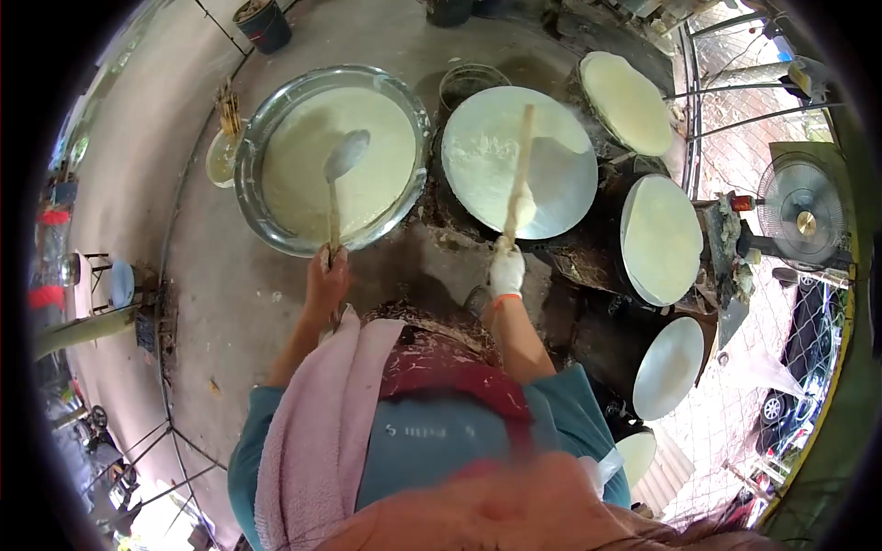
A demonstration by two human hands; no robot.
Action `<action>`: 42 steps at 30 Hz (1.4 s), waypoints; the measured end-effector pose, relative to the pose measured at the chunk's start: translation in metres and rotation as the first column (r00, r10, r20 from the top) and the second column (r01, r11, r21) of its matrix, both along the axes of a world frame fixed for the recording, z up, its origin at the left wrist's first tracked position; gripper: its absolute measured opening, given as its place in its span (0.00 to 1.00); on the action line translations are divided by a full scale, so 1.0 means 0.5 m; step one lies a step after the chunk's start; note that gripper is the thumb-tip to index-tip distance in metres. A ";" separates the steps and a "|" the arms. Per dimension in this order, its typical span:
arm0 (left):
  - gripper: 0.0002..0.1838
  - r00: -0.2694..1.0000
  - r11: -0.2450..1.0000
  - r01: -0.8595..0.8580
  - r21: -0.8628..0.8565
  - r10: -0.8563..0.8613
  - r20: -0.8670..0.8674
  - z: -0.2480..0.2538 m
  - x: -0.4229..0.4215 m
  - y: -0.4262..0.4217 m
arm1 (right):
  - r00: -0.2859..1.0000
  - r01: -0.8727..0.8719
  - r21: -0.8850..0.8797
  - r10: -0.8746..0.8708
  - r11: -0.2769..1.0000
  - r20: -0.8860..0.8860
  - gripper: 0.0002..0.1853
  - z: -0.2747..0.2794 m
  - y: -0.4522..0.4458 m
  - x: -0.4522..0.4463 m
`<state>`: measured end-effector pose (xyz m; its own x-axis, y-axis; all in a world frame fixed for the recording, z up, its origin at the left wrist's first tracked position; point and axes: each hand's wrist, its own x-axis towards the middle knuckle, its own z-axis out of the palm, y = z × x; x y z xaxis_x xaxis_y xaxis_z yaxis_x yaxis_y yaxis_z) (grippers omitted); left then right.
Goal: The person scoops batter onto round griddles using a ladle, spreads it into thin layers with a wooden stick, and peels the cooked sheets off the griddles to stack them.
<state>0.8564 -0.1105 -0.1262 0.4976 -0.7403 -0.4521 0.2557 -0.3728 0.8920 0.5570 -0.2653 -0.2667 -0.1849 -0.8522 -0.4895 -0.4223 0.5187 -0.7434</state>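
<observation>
My left hand (328, 280) is closed round the handle of a ladle (346, 156). The ladle's bowl hangs over a wide metal basin (246, 197) of pale, creamy batter (299, 184). My right hand (507, 269), in a white glove with an orange band at the wrist, grips a wooden stick (523, 156). The stick reaches across a large round pan (574, 197). A pale batter layer (473, 151) coats the pan's left side, while its right side looks bare and grey. A whitish lump beside the stick's lower part cannot be made out clearly.
Along the right stand more round pans, two holding pale sheets (627, 101) (661, 241), and a bare-looking one (669, 369). A fan (802, 207) stands by the wire fence. Left of the basin is a small bowl (221, 161); a dark bucket (263, 26) sits farther back.
</observation>
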 end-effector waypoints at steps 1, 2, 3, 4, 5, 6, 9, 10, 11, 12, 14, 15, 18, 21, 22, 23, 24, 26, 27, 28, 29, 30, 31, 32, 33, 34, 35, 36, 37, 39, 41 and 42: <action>0.08 0.998 0.999 -0.032 -0.008 0.031 -0.059 0.006 -0.006 0.006 | 0.991 0.101 0.007 -0.101 0.995 0.092 0.22 0.032 -0.001 -0.014; 0.09 0.991 0.998 -0.068 -0.012 0.066 -0.117 0.009 -0.013 0.011 | 0.963 0.196 0.026 -0.197 0.980 0.184 0.19 0.099 -0.006 -0.014; 0.09 0.996 0.998 -0.061 -0.013 0.060 -0.070 0.008 -0.020 0.015 | 0.951 0.208 0.008 -0.204 0.978 0.233 0.19 0.042 -0.015 -0.032; 0.09 0.998 0.999 -0.052 -0.015 0.051 -0.021 0.007 -0.029 0.017 | 0.955 0.149 -0.018 -0.139 0.989 0.263 0.22 0.042 -0.009 -0.030; 0.09 0.999 0.999 -0.043 -0.019 0.043 0.030 0.005 -0.041 0.015 | 0.993 -0.047 -0.083 0.055 0.995 0.102 0.23 0.038 0.001 -0.025; 0.09 0.998 0.998 -0.057 -0.024 0.058 0.025 0.006 -0.055 0.012 | 0.968 -0.248 -0.115 0.241 0.962 -0.068 0.24 0.036 0.009 -0.028; 0.09 0.996 0.997 -0.079 -0.020 0.080 0.037 0.021 -0.103 -0.009 | 0.801 -0.474 0.043 0.451 0.880 -0.394 0.24 0.096 -0.004 -0.105; 0.10 0.995 0.997 -0.082 -0.010 0.083 0.052 0.033 -0.123 -0.016 | 0.783 -0.453 0.096 0.447 0.886 -0.432 0.23 0.115 -0.020 -0.143; 0.10 0.994 0.996 -0.085 0.002 0.085 0.066 0.040 -0.145 -0.020 | 0.820 -0.423 -0.019 0.374 0.906 -0.432 0.22 0.127 -0.044 -0.179; 0.10 0.993 0.997 -0.083 0.009 0.082 0.082 0.040 -0.164 -0.024 | 0.833 -0.394 -0.034 0.342 0.918 -0.436 0.23 0.126 -0.083 -0.211; 0.11 0.990 0.996 -0.085 0.018 0.082 0.113 0.034 -0.202 -0.033 | 0.925 -0.301 -0.060 0.276 0.952 -0.262 0.25 0.133 -0.150 -0.256; 0.11 0.985 0.991 -0.124 0.049 0.117 0.124 0.035 -0.226 -0.036 | 0.936 -0.314 -0.073 0.296 0.946 -0.190 0.26 0.109 -0.157 -0.268; 0.11 0.973 0.980 -0.181 0.087 0.166 0.158 0.045 -0.285 -0.045 | 0.780 -0.605 -0.062 0.576 0.794 -0.245 0.27 0.116 -0.112 -0.279; 0.11 0.976 0.985 -0.154 0.074 0.141 0.163 0.063 -0.328 -0.038 | 0.627 -0.699 0.037 0.637 0.714 -0.449 0.22 0.110 -0.114 -0.355; 0.11 0.974 0.981 -0.176 0.079 0.162 0.159 0.071 -0.343 -0.040 | 0.647 -0.675 0.004 0.594 0.738 -0.479 0.20 0.129 -0.144 -0.382; 0.12 0.972 0.977 -0.194 0.088 0.179 0.153 0.076 -0.356 -0.040 | 0.626 -0.683 -0.066 0.537 0.728 -0.565 0.18 0.086 -0.190 -0.405; 0.12 0.970 0.977 -0.186 0.103 0.166 0.178 0.072 -0.365 -0.038 | 0.645 -0.658 -0.091 0.498 0.747 -0.580 0.18 0.090 -0.237 -0.411; 0.13 0.964 0.978 -0.172 0.116 0.143 0.225 0.061 -0.374 -0.044 | 0.769 -0.545 -0.116 0.440 0.830 -0.464 0.22 0.135 -0.311 -0.393; 0.13 0.962 0.975 -0.177 0.133 0.143 0.231 0.060 -0.382 -0.047 | 0.792 -0.553 -0.144 0.465 0.820 -0.395 0.23 0.133 -0.309 -0.391; 0.13 0.962 0.973 -0.177 0.147 0.139 0.236 0.060 -0.389 -0.058 | 0.813 -0.554 -0.177 0.483 0.813 -0.326 0.24 0.133 -0.310 -0.385; 0.14 0.961 0.971 -0.180 0.156 0.140 0.238 0.059 -0.394 -0.068 | 0.787 -0.597 -0.182 0.526 0.782 -0.323 0.25 0.107 -0.283 -0.392; 0.14 0.965 0.986 -0.123 0.117 0.091 0.246 0.055 -0.393 -0.065 | 0.706 -0.699 -0.155 0.639 0.698 -0.306 0.26 0.045 -0.249 -0.416; 0.14 0.966 0.995 -0.066 0.076 0.045 0.255 0.048 -0.389 -0.058 | 0.637 -0.736 -0.063 0.658 0.674 -0.402 0.27 0.062 -0.212 -0.436; 0.15 0.964 1.000 -0.011 0.029 0.002 0.268 0.044 -0.389 -0.063 | 0.555 -0.760 0.028 0.671 0.649 -0.491 0.28 0.080 -0.198 -0.445; 0.14 0.966 0.999 -0.030 0.042 0.019 0.256 0.040 -0.392 -0.064 | 0.643 -0.722 -0.055 0.639 0.690 -0.422 0.31 0.077 -0.207 -0.461; 0.14 0.969 0.997 -0.047 0.060 0.031 0.243 0.038 -0.397 -0.062 | 0.629 -0.671 0.080 0.623 0.737 -0.466 0.33 0.077 -0.238 -0.466; 0.13 0.971 0.995 -0.066 0.071 0.047 0.235 0.037 -0.400 -0.064 | 0.641 -0.651 0.055 0.587 0.757 -0.495 0.33 0.095 -0.284 -0.455; 0.13 0.968 0.993 -0.082 0.080 0.060 0.243 0.036 -0.403 -0.064 | 0.651 -0.632 0.028 0.550 0.774 -0.523 0.34 0.104 -0.335 -0.440; 0.12 0.964 0.991 -0.100 0.086 0.075 0.254 0.035 -0.407 -0.063 | 0.636 -0.622 0.020 0.520 0.783 -0.570 0.34 0.100 -0.390 -0.421; 0.11 0.961 0.984 -0.135 0.112 0.103 0.255 0.036 -0.412 -0.061 | 0.628 -0.604 -0.019 0.461 0.797 -0.627 0.34 0.098 -0.494 -0.367; 0.10 0.966 0.975 -0.163 0.153 0.125 0.228 0.046 -0.422 -0.059 | 0.664 -0.574 -0.081 0.406 0.815 -0.628 0.33 0.123 -0.563 -0.317; 0.10 0.963 0.976 -0.144 0.165 0.100 0.250 0.049 -0.425 -0.057 | 0.693 -0.550 -0.113 0.377 0.827 -0.615 0.33 0.149 -0.571 -0.288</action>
